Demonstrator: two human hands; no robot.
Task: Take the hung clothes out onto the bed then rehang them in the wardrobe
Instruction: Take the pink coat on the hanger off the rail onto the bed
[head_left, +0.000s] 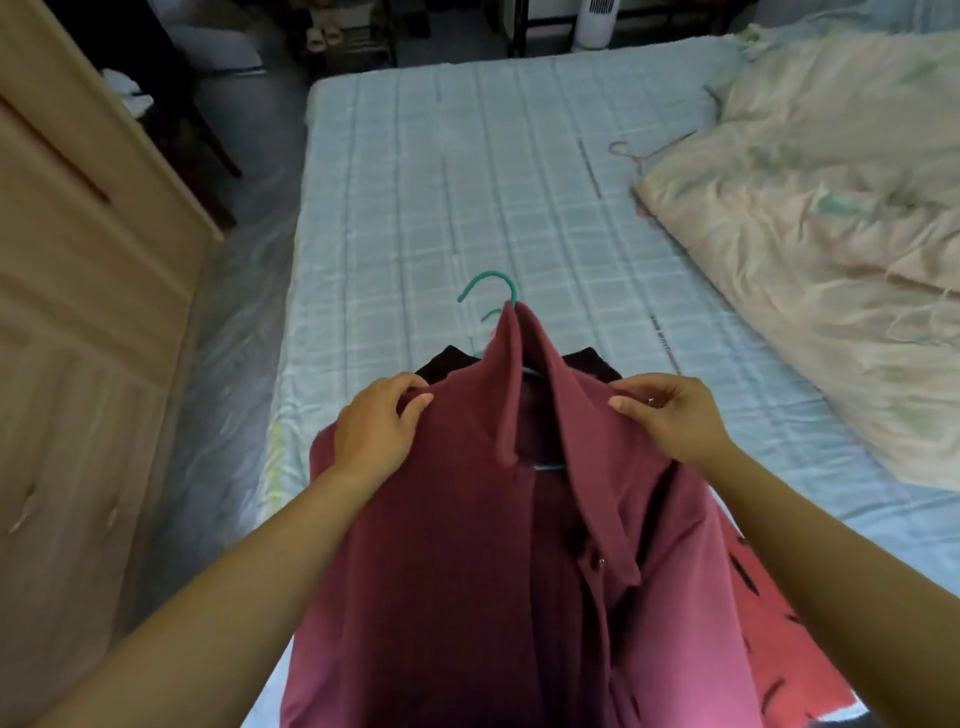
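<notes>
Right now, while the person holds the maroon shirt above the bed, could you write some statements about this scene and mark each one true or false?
1. Both the left hand and the right hand pinch the maroon shirt at its shoulders. True.
2. The shirt hangs on a teal hanger. True.
3. The cream duvet lies on the person's left side of the bed. False: it lies on the right side.
4. No other garment is under the shirt. False: a black garment and a red patterned garment show beneath it.
5. A bare wire hanger lies on the bed beside the duvet. True.
</notes>
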